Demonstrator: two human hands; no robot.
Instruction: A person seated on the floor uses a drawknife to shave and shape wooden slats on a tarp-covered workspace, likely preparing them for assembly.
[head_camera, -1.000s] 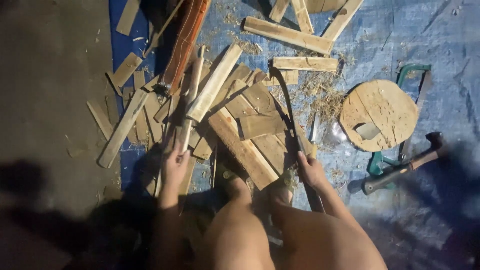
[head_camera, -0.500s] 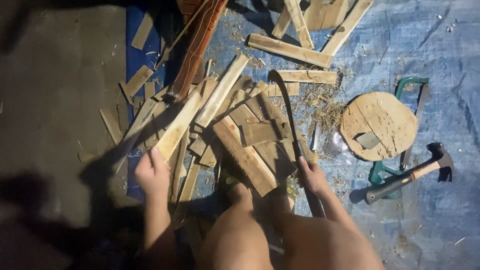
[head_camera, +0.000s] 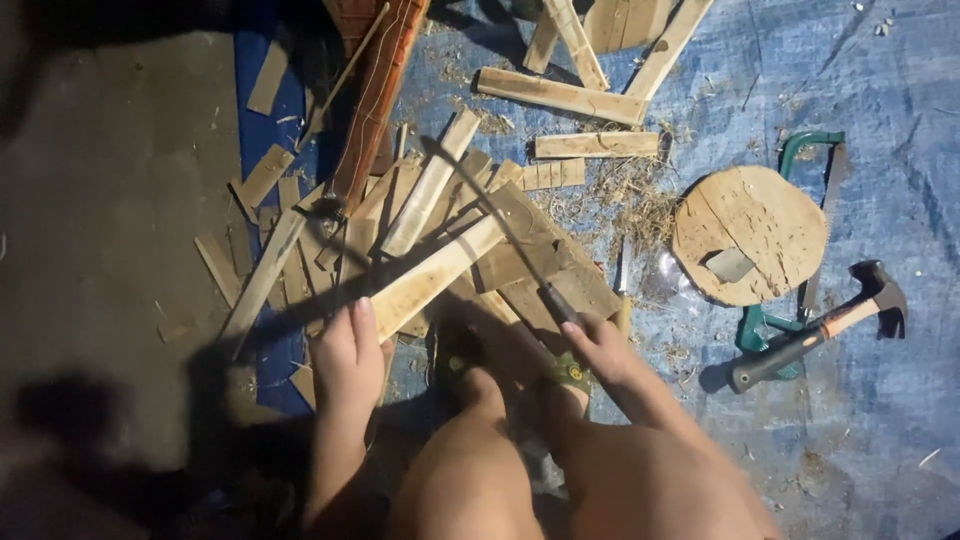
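Note:
My left hand grips the near end of a long pale wooden slat that slants up to the right over a pile of wood pieces. My right hand holds the handle of a long dark curved blade, which reaches up-left across the slat. My bare knees fill the bottom of the view.
A blue tarp covers the ground at right. On it lie a round wooden disc, a green-framed saw, a claw hammer and loose planks. Bare dark floor lies left.
My left hand drew a slat out of the pile and turned it to lie slanted across. My right hand swung the blade from upright over to the left, across the slat.

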